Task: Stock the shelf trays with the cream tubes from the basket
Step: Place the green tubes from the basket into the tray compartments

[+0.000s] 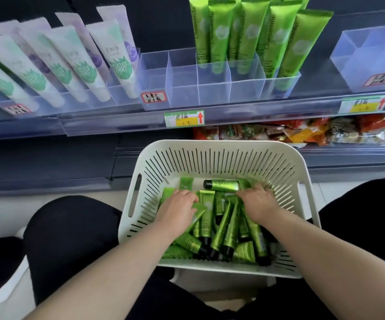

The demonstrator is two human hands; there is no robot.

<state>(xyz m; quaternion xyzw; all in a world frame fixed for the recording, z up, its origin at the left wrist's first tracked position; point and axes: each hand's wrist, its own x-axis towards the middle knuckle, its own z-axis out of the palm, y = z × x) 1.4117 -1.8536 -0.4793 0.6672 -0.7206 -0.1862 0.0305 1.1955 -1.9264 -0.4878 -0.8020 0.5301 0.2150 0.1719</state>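
Observation:
A white slotted basket (219, 155) sits between my knees, holding several green cream tubes (228, 229) with black caps in a loose pile. My left hand (177, 211) lies on the left side of the pile, its fingers curled round a green tube. My right hand (258, 204) is at the right back of the pile, fingers curled down onto a tube, with fingertips partly hidden. Above, a clear divided shelf tray (184, 88) has several green tubes (251, 38) standing upright in its right compartments. Its left compartments hold nothing.
A tray of white and purple tubes (76, 63) leans at the left. Another clear tray (371, 54) stands at the right. A price label (184, 118) hangs on the shelf edge. Snack packets (302, 132) fill the lower shelf behind the basket.

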